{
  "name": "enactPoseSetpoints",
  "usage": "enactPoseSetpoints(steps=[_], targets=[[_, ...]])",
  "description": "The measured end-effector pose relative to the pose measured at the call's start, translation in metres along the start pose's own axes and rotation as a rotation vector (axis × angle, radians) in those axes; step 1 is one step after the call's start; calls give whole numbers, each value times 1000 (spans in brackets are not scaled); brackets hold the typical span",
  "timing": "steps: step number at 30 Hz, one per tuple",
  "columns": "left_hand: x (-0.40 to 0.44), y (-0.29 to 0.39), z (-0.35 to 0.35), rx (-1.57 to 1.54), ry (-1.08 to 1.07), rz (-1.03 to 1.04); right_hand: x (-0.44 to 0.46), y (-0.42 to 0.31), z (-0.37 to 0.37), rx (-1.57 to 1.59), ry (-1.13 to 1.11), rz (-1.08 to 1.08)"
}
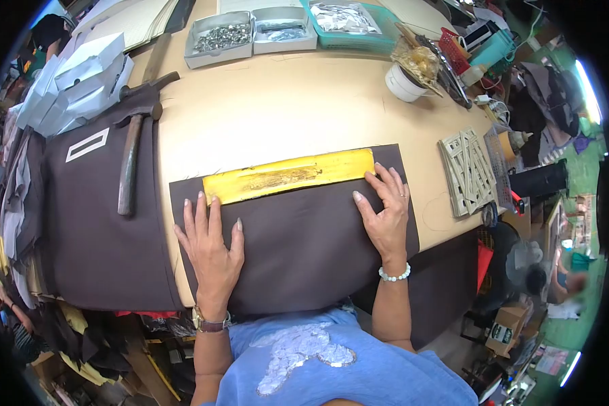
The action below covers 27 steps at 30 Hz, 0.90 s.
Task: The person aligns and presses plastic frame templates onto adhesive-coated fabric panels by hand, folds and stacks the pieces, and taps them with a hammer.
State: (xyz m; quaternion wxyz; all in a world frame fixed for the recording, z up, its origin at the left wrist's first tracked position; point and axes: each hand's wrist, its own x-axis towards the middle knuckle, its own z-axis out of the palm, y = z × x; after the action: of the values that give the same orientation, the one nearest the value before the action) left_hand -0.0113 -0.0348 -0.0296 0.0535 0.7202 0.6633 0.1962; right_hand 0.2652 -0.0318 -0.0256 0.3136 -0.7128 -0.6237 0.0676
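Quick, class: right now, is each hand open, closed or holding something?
Left hand: open, touching the left end of the yellow strip.
Right hand: open, touching its right end.

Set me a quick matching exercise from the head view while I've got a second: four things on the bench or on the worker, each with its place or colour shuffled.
Things:
1. long strip
2. nearer hammer
3. beaded bracelet
4. watch

Places and colours:
A. on the wrist of the right hand
B. lying on the dark fabric at the left of the table
C. on the wrist of the left hand
D. yellow, with fingertips of both hands near its ends

Pairs: 1-D, 2-B, 3-A, 4-C
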Motion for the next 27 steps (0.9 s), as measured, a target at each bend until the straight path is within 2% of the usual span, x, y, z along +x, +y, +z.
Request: enactPoseSetpoints(steps=[27], targets=[[1,-1,-1,-42,25,10,-1,3,3,-40,-1,-29]])
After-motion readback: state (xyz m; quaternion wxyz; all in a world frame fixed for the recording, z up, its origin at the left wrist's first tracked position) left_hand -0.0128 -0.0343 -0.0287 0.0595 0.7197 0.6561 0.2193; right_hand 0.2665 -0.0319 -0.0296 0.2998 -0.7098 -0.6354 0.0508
